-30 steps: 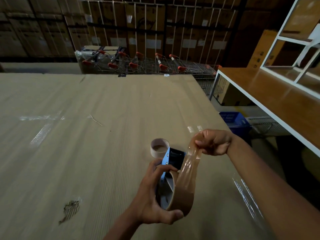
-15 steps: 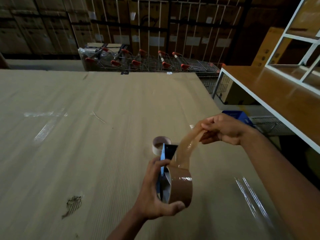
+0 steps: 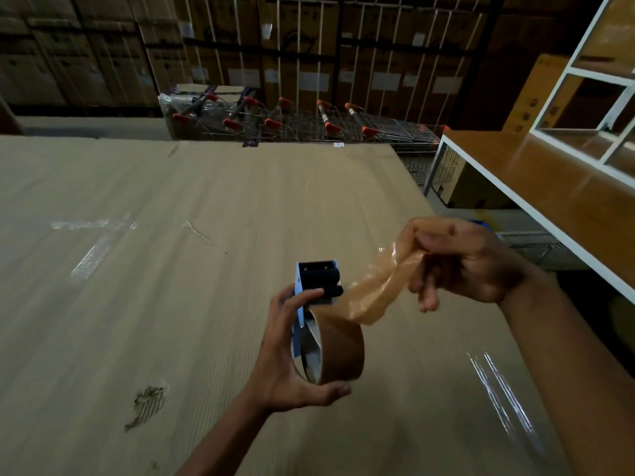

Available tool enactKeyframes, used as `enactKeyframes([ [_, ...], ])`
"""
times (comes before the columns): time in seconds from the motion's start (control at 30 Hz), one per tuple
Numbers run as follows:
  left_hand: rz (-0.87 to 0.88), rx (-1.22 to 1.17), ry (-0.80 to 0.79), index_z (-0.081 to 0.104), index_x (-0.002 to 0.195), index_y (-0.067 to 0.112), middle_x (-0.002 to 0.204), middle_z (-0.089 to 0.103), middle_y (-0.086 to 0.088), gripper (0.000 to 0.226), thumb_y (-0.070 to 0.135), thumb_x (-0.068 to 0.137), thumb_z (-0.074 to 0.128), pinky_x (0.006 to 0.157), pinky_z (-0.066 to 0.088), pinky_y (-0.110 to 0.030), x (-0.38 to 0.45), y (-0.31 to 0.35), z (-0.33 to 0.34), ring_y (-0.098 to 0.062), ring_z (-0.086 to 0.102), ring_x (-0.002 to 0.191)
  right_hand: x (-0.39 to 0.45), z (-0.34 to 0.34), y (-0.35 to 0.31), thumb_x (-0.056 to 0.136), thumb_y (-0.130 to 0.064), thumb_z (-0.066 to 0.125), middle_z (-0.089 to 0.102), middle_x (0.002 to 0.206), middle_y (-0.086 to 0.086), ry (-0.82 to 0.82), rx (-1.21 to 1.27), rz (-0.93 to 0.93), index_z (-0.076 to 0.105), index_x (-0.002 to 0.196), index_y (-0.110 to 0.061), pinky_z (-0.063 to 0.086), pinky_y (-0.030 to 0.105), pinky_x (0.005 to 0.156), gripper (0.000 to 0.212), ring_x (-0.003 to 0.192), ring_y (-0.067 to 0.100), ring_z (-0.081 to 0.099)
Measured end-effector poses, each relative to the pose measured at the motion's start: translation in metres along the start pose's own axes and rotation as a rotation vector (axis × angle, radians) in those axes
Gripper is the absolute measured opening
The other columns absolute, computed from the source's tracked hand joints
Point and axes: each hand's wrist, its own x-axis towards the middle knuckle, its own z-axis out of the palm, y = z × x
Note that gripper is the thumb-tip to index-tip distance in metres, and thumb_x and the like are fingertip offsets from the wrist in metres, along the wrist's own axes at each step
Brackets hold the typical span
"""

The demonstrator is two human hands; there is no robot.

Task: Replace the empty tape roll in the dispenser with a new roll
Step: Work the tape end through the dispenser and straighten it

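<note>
A blue and black tape dispenser (image 3: 316,281) with a toothed blade at its far end carries a new brown tape roll (image 3: 340,352). My left hand (image 3: 288,359) grips the dispenser and roll from the left, thumb under the roll. A loose strip of brown tape (image 3: 378,292) runs from the roll, past the dispenser's black roller, up to the right. My right hand (image 3: 460,262) pinches the strip's free end, which wraps over its fingers. The empty roll core is hidden behind the dispenser.
The hands work above a large cardboard-covered surface (image 3: 171,269) with clear tape patches (image 3: 92,242) and a torn spot (image 3: 147,403). A wooden table with a white frame (image 3: 549,187) stands to the right. Shopping carts (image 3: 292,121) and stacked cartons lie beyond.
My right hand has pulled the tape strip farther out to the right. The dispenser has tipped so its blade shows, and it now covers the empty core.
</note>
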Motion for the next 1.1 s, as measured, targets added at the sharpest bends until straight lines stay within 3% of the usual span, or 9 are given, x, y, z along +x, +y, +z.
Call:
enactKeyframes([
  [0.13,0.045,0.01,-0.032,0.038,0.139,0.026,0.146,0.03,-0.002,0.105,0.053,0.05,0.085,0.1,0.049,-0.056,0.002,0.007,-0.004,-0.026,0.039,0.138,0.016,-0.019,-0.008,0.088,-0.019,0.058,0.069,0.078,0.017,0.295,-0.289,0.137,0.063,0.103,-0.007,0.055,0.028,0.051,0.02,0.048,0.014,0.059],
  [0.3,0.014,-0.003,-0.17,0.043,0.134,0.023,0.143,0.034,0.001,0.096,0.05,0.051,0.081,0.102,0.05,-0.037,-0.002,0.014,-0.006,-0.019,0.044,0.133,0.027,-0.059,-0.037,0.054,-0.022,0.09,0.065,0.078,0.012,0.011,-0.17,0.338,0.059,0.099,-0.003,0.051,0.018,0.044,0.058,0.038,0.004,0.049],
  [0.43,-0.096,-0.063,-0.209,0.044,0.133,0.015,0.141,0.038,-0.005,0.097,0.05,0.052,0.083,0.096,0.054,-0.046,-0.007,0.004,-0.009,-0.023,0.049,0.128,0.031,-0.078,-0.031,0.06,-0.019,0.086,0.066,0.084,0.014,-0.125,-0.233,0.381,0.055,0.106,0.001,0.059,0.031,0.062,0.059,0.063,0.017,0.066],
  [0.57,-0.187,-0.089,-0.211,0.042,0.132,0.02,0.137,0.041,-0.003,0.093,0.047,0.054,0.083,0.088,0.057,-0.049,-0.019,-0.005,-0.021,-0.023,0.054,0.121,0.012,-0.102,-0.014,0.054,-0.015,0.09,0.067,0.092,0.019,0.127,-0.044,0.3,0.062,0.104,0.001,0.061,0.032,0.063,0.059,0.077,0.025,0.071],
  [0.63,-0.202,-0.084,-0.194,0.043,0.132,0.021,0.136,0.041,-0.003,0.092,0.046,0.053,0.083,0.086,0.058,-0.046,-0.023,-0.006,-0.023,-0.023,0.055,0.119,0.004,-0.09,0.006,0.07,-0.022,0.074,0.066,0.095,0.021,0.214,-0.249,0.424,0.062,0.102,-0.002,0.059,0.033,0.059,0.04,0.079,0.028,0.07],
  [0.73,-0.197,-0.082,-0.152,0.042,0.133,0.019,0.138,0.041,-0.003,0.093,0.045,0.053,0.083,0.087,0.058,-0.043,-0.025,-0.004,-0.021,-0.022,0.055,0.12,-0.004,-0.042,0.064,0.086,-0.041,0.058,0.07,0.089,0.019,-0.037,-0.457,0.606,0.064,0.094,-0.004,0.054,0.027,0.053,0.039,0.077,0.03,0.069],
  [0.83,-0.155,-0.073,-0.112,0.043,0.132,0.026,0.141,0.038,0.002,0.092,0.047,0.052,0.083,0.093,0.055,-0.031,-0.024,0.002,-0.018,-0.014,0.05,0.127,-0.008,0.016,0.11,0.079,-0.06,0.059,0.071,0.091,0.015,-0.182,-0.205,0.471,0.067,0.098,-0.006,0.051,0.024,0.056,0.058,0.076,0.024,0.069],
  [0.97,-0.064,0.019,-0.108,0.04,0.133,0.035,0.146,0.03,0.002,0.092,0.053,0.052,0.08,0.102,0.041,-0.012,-0.025,0.006,-0.015,-0.006,0.038,0.136,0.005,0.064,0.133,0.064,-0.074,0.062,0.062,0.104,0.018,0.093,0.274,0.278,0.058,0.122,-0.005,0.045,0.031,0.063,0.091,0.084,0.022,0.062],
  [1.1,-0.007,0.059,-0.088,0.04,0.133,0.039,0.146,0.031,-0.002,0.094,0.055,0.051,0.08,0.103,0.042,-0.014,-0.024,0.007,-0.018,-0.014,0.037,0.138,0.022,0.077,0.143,0.059,-0.069,0.074,0.061,0.11,0.013,0.289,0.355,0.273,0.064,0.119,-0.013,0.034,0.042,0.079,0.083,0.099,0.029,0.052],
])
